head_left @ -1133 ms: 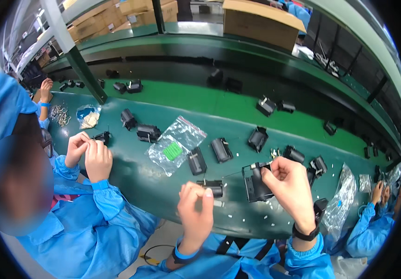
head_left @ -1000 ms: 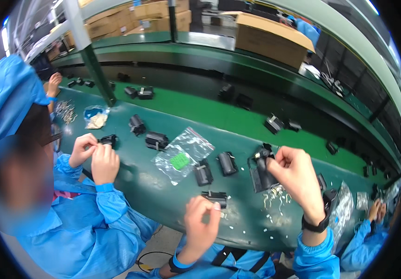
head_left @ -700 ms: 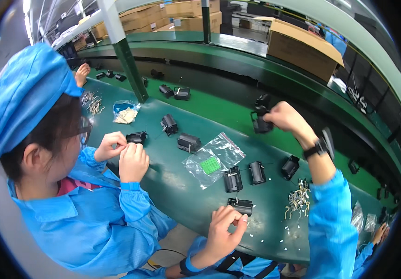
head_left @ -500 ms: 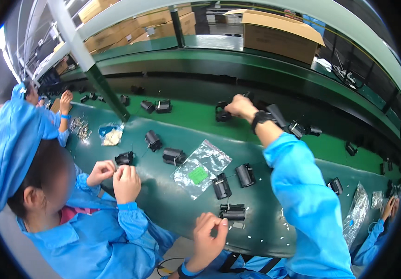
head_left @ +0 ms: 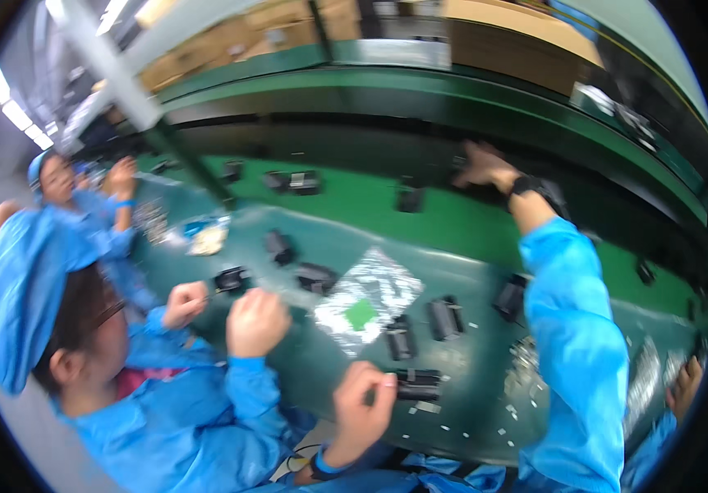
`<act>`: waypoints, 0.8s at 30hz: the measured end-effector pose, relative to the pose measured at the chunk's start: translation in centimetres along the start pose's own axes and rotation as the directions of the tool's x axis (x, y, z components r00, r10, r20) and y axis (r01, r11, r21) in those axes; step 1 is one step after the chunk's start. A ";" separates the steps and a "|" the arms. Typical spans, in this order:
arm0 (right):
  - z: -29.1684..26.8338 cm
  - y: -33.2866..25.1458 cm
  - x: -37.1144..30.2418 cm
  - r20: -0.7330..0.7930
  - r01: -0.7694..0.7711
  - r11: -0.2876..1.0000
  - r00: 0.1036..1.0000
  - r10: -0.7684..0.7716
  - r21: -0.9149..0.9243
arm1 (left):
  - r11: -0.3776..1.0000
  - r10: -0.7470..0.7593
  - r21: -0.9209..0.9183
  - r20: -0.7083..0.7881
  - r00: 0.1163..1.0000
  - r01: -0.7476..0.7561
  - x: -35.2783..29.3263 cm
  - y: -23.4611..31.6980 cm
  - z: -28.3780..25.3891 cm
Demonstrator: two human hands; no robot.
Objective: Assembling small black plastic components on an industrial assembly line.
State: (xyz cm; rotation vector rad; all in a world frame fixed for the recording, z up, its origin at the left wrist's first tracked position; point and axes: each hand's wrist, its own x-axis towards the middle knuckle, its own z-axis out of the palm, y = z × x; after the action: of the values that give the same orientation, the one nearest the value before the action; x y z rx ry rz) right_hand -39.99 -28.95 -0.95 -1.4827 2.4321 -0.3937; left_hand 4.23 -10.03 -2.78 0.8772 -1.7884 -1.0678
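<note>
My right arm stretches over the green belt point(head_left: 452, 226). At its end my right hand point(head_left: 484, 167) is blurred by motion, its fingers spread and nothing visible in them. To its left on the belt stands a black plastic housing point(head_left: 410, 197), apart from the hand. My left hand point(head_left: 362, 404) stays low over the table point(head_left: 461, 444), thumb and forefinger pinched; what lies between them, if anything, is too small to make out. Right beside those fingertips lies another black housing point(head_left: 420, 384). Two more black housings, one upright point(head_left: 401, 338) and one tilted point(head_left: 446, 319), lie just beyond it.
A clear bag point(head_left: 379, 283) with a green square point(head_left: 360, 314) lies mid-table. Small metal pieces point(head_left: 526, 366) and white bits are scattered near my right sleeve. At left a co-worker in a blue cap point(head_left: 21, 287) works close to my arm. A post point(head_left: 190, 160) rises at the table's far edge.
My right hand has left the black housing on the belt and moved right, its fingers spreading. The left hand has drawn its fingers into a tighter pinch. The whole view has shifted slightly.
</note>
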 end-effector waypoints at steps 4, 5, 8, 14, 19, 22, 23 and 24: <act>3.5 7.5 0.7 -0.150 -0.011 0.992 0.988 0.030 0.126 | 0.998 0.047 0.033 0.049 0.998 -0.049 0.2 0.9 -0.1; 3.8 6.2 0.7 -0.165 0.029 0.990 0.986 -0.006 0.139 | 0.998 0.042 0.053 0.019 0.999 -0.043 0.0 1.2 -0.4; 2.3 6.5 -0.3 -0.250 0.096 0.980 0.967 -0.050 0.177 | 0.999 0.041 0.032 0.030 0.999 -0.042 0.0 1.8 -0.2; -9.9 -0.9 -9.7 -0.318 0.302 0.908 0.925 -0.207 0.291 | 0.991 0.127 -0.052 0.041 0.991 -0.125 -1.4 4.1 0.7; -11.0 -4.3 -25.8 -0.339 0.407 0.881 0.886 -0.317 0.240 | 0.977 0.121 -0.191 0.116 0.986 -0.098 -3.7 2.7 1.9; -5.3 -2.0 -32.2 -0.265 0.466 0.883 0.860 -0.436 0.056 | 0.969 0.136 -0.224 0.138 0.981 -0.103 -5.4 2.8 2.5; -3.6 -2.8 -34.5 -0.131 0.385 0.916 0.920 -0.370 0.115 | 0.965 0.144 -0.237 0.133 0.981 -0.110 -5.8 3.1 2.4; -0.9 -2.2 -35.8 -0.124 0.445 0.887 0.894 -0.431 0.125 | 0.967 0.138 -0.232 0.146 0.980 -0.102 -6.2 3.3 2.5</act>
State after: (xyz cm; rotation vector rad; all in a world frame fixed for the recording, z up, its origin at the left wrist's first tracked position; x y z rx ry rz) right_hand -22.69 2.16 3.67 -1.9804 2.0536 -0.7349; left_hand 3.88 -2.56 -2.42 0.5516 -1.7854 -1.2609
